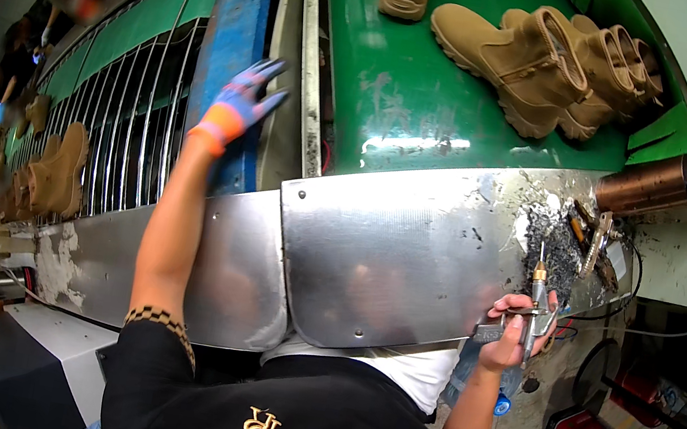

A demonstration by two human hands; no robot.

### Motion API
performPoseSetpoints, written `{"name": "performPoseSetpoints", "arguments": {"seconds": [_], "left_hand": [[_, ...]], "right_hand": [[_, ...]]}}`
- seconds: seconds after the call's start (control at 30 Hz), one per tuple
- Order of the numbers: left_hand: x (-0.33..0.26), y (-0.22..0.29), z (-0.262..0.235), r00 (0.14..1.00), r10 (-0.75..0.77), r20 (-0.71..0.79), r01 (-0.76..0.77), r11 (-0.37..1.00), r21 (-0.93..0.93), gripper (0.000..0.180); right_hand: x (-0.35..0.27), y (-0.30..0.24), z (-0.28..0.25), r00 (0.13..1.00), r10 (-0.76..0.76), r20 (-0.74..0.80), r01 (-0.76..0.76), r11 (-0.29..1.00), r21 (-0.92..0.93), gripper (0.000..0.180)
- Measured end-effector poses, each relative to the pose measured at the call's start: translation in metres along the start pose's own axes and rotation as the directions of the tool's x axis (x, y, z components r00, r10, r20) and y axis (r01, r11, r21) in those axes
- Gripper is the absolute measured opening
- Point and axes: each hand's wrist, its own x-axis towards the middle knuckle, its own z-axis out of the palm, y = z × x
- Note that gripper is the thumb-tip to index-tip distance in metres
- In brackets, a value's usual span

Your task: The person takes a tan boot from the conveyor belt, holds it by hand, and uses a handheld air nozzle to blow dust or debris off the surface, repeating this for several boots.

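At the left, we see the left forearm stretched well out from the body, the gloved left hand over the blue beam, its fingers spread with nothing between them; whether it touches the beam, we cannot tell. To its right, past the metal tabletop, tan boots stand on the green belt. Farther right, we find the bent right arm, its bare right hand wrapped around a metal hand tool near the tabletop's edge. The tool's long axis points away from the body, its brass-coloured tip toward dark scraps, well apart from the left hand.
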Motion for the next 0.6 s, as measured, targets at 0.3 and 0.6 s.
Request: {"name": "performPoseSetpoints", "arguments": {"seconds": [0.3,0.6], "left_hand": [[-0.217,-0.311,-0.217,0.565,-0.557,-0.608,0.804,0.535,0.258,0.067],[-0.334,-0.493,-0.347,0.057,-0.854,-0.517,0.962,-0.092,0.258,0.11]], "right_hand": [[0.009,-0.009,0.01,0.996,0.05,0.07,-0.043,0.994,-0.101,0.063],[0.008,-0.003,0.019,0.999,0.048,0.026,-0.042,0.981,-0.191,0.058]]}}
